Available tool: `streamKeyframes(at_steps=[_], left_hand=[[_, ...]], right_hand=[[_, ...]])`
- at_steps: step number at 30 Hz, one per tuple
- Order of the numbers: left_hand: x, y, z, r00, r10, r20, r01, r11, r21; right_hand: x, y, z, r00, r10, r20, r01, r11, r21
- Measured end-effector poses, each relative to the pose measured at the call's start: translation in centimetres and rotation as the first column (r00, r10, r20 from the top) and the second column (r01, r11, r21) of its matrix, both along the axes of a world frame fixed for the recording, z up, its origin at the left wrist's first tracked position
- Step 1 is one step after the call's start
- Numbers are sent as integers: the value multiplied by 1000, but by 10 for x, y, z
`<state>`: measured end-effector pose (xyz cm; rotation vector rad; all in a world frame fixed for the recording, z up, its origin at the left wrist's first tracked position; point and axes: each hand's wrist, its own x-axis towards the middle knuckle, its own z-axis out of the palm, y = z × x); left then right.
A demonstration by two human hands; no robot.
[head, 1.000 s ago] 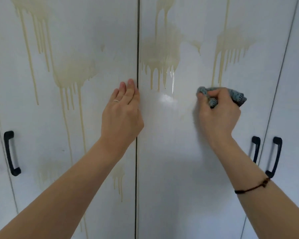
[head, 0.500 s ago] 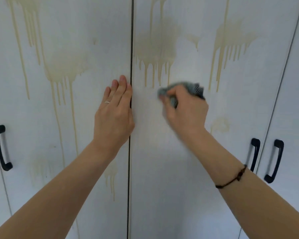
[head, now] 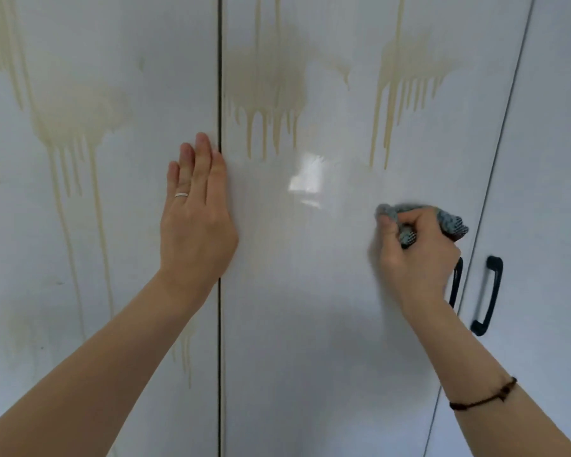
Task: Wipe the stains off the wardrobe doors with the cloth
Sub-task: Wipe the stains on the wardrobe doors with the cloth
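Now the cloth (head: pixel 454 223) sits bunched in the right hand (head: pixel 416 258), pressed against the middle door (head: pixel 310 324) near its right edge. The fingers are curled tight round it, with the back of the hand toward the camera. Grey checked fabric sticks out on both sides of the fist, a small tuft on the left and a bigger fold on the right. The right forearm rises from the lower right corner, a dark cord bracelet (head: pixel 485 395) round the wrist. Hand and cloth are blurred, so the fingertips are hard to make out, and how much cloth lies under the palm is hidden. The left hand (head: pixel 197 225) lies flat on the left door (head: pixel 80 242), fingers straight, together and pointing up, its inner edge along the dark gap (head: pixel 219 94) between the two doors. A thin ring (head: pixel 181 195) shows on one finger; the thumb is out of sight. Its forearm comes up from the lower left corner. Beige drip stains (head: pixel 267 90) run down the upper middle door, above the cloth and apart from it, with a bright glare (head: pixel 307 178) between the hands. More drips (head: pixel 70 117) streak the left door. A black handle (head: pixel 455 285) is mostly hidden behind the right wrist; the right door (head: pixel 548 192) shows a second handle (head: pixel 487 295) in full.
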<state>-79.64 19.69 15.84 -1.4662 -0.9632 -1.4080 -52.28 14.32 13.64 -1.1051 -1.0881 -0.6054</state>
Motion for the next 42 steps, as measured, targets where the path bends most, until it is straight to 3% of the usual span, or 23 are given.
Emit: streamKeyframes(at_steps=[2,3,5,7,9,10,12,14,15,17,19,24,26,28,30,36,42], left_hand=[[4,2,-2,1000,-27,11,27,1000,-7],[4,3,-2,999,-44,19,44,999,-12],[4,5,-2,997,-66,35,66,998,-14],[2,5,0,996,-78,30,79,997,-10],[0,5,-1,996,-91,11,91,996,-12],[0,5,-1,996,-88,7,88,996,-9],[1,6,-2,996,-87,14,87,996,-2],[5,8,-2,996,-82,38,81,997,11],[6,8,-3,996,-77,53,76,997,13],[6,8,-3,996,-79,51,79,997,5],[2,7,-4,997,-79,26,79,997,-15],[2,2,-2,998,-67,18,68,995,-73],[5,1,-2,997,-63,38,66,994,-86],[5,2,-2,998,-47,43,51,995,-89],[4,1,-3,998,-43,36,46,995,-92],[3,-3,-1,999,-42,16,43,995,-85],[2,-1,-2,1000,-28,3,28,996,-79]], right_hand=[[-10,0,7,987,57,-147,-53,998,35],[-19,-1,-4,994,60,-88,-57,998,36],[-36,6,-48,970,28,240,-30,1000,6],[-41,12,-90,799,-4,601,-10,1000,20],[-24,17,-96,656,-52,753,13,998,57],[-13,16,-85,648,-88,756,51,996,72],[6,11,-48,768,-176,615,171,983,69],[18,3,-6,938,-191,289,213,976,-48],[19,0,11,980,-150,132,161,984,-78],[13,-2,21,996,-63,-61,60,997,-50],[0,-6,8,991,-5,-131,-6,997,-83],[-1,-27,-50,960,274,-53,-273,881,-386],[9,-34,-61,969,219,114,-143,875,-462],[20,-40,-62,949,46,312,89,909,-407],[33,-43,-61,914,-31,404,162,943,-292],[39,-29,-102,931,23,364,76,964,-256],[43,-9,-140,926,-129,356,140,990,-6]])
